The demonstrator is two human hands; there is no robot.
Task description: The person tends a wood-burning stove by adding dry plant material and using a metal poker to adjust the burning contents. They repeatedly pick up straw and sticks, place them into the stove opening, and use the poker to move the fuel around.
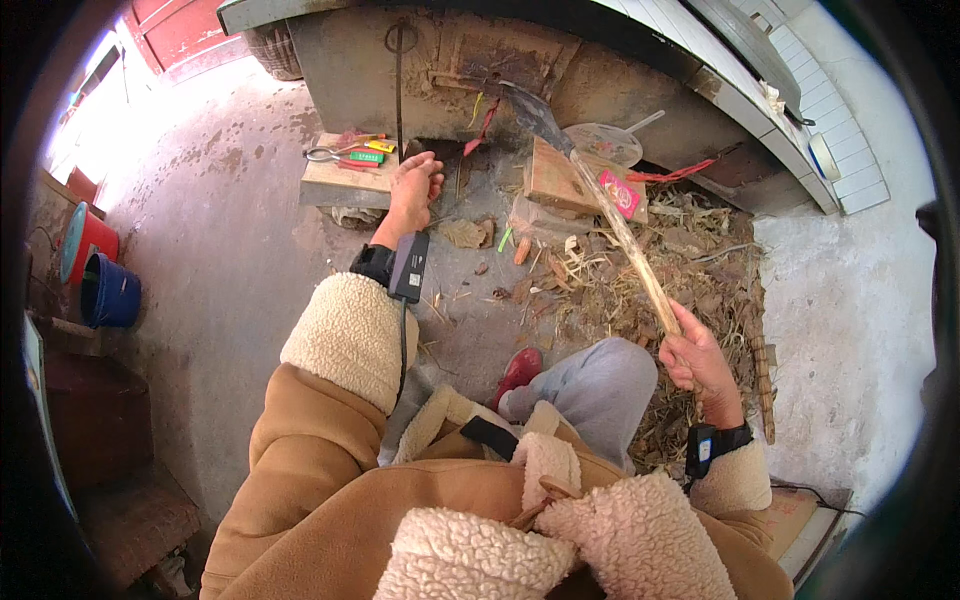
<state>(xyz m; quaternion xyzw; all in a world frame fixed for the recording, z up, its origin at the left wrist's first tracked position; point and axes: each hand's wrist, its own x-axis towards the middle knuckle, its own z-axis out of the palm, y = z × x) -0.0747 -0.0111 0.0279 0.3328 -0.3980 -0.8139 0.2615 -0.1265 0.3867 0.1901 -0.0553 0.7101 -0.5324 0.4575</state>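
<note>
My right hand (697, 356) grips the lower end of a long wooden handle (626, 236). Its dark metal shovel blade (538, 118) points up at the small iron fire door (499, 69) of a cooking stove (352, 82); whether the tip touches the door is unclear. Loosely curled, my left hand (416, 191) is beside the low wooden board (341, 176). A thin metal rod (400, 90) with a ring at its top passes close to these fingers, and whether they touch it is hidden. Pliers (324, 154) and lighters (367, 157) lie on the board.
Dry leaves and straw (675, 262) cover the floor at right. A wooden block (559, 180) bears a pink packet (619, 193), with a round plastic fan (606, 142) behind it. Red (94, 240) and blue buckets (112, 290) stand at left. A wok lid (742, 52) is on the stove top.
</note>
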